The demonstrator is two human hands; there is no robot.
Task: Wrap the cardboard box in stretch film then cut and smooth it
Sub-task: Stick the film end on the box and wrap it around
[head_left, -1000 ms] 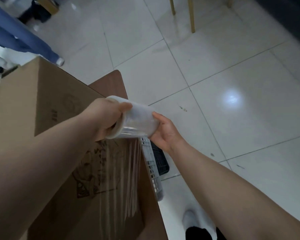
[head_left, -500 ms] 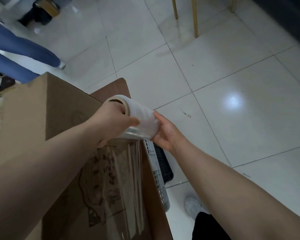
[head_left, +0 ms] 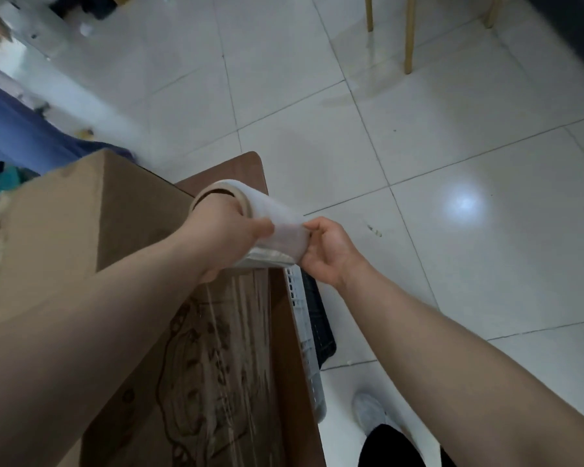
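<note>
Cardboard box (head_left: 64,237): on the brown table (head_left: 246,170), left of frame, printed side facing up toward the camera.
Film roll (head_left: 280,230): held between both hands, just off the box's upper right corner.
Film sheet (head_left: 246,332): runs taut from the roll down over the printed side, streaky.
Left hand (head_left: 223,230): curled round the roll's left end, thumb on top.
Right hand (head_left: 327,254): fingers curled round the roll's right end.
White crate (head_left: 304,332): just beside the table's right edge.

I get one view: head-worn wide-angle, pitched steeply down, close above left hand (head_left: 223,230), right hand (head_left: 329,252), cardboard box (head_left: 64,217); floor (head_left: 452,156) beyond.
</note>
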